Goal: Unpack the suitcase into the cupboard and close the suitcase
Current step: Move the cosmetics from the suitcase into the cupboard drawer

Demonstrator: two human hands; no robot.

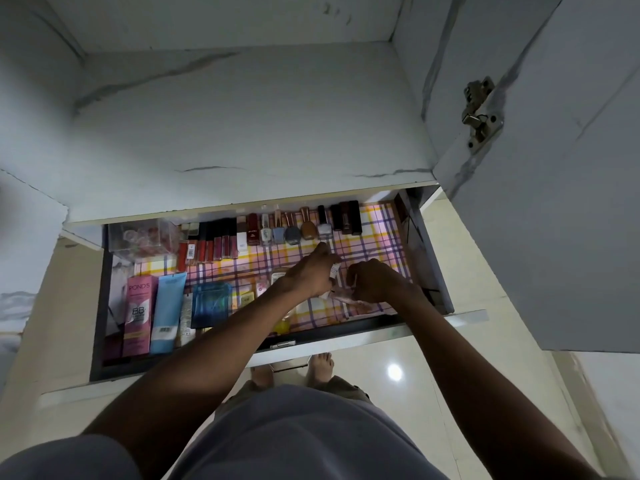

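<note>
Seen from the head, both hands work over an open drawer (pixel 433 258) of the cupboard (pixel 242 133), lined with checked paper. The left hand (pixel 311 275) has its fingers curled round a small white tube (pixel 334 271). The right hand (pixel 375 282) is just beside it, fingers bent over something pale; what they pinch I cannot tell. Nail polish bottles (pixel 292 232) stand along the far edge, a pink box (pixel 136 317) near left.
</note>
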